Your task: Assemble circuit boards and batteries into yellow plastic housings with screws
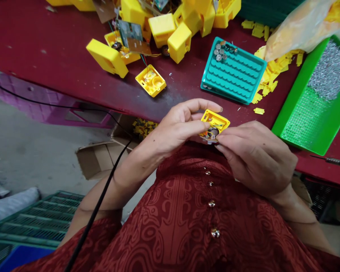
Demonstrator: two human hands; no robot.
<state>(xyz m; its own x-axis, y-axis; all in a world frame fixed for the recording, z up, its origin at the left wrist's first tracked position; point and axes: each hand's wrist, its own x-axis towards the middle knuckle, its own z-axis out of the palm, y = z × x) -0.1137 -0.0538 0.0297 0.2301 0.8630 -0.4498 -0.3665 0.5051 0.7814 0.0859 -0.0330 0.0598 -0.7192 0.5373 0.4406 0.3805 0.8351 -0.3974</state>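
Note:
A small yellow plastic case [215, 121], open side up with a round metal part inside, is held just above my lap at the table's front edge. My left hand [178, 126] pinches its left side between thumb and fingers. My right hand [255, 155] has its fingertips pressed on the case's lower right edge and on the round part. Both hands are closed on the case.
On the dark red table [45, 49] lie a pile of yellow cases [170, 26], a circuit board [132, 34], one open yellow case [150, 80], a teal tray [235, 73] with a few button cells, small yellow clips [268, 81], and a green basket [308, 113] of screws. A cardboard box [102, 156] sits on the floor.

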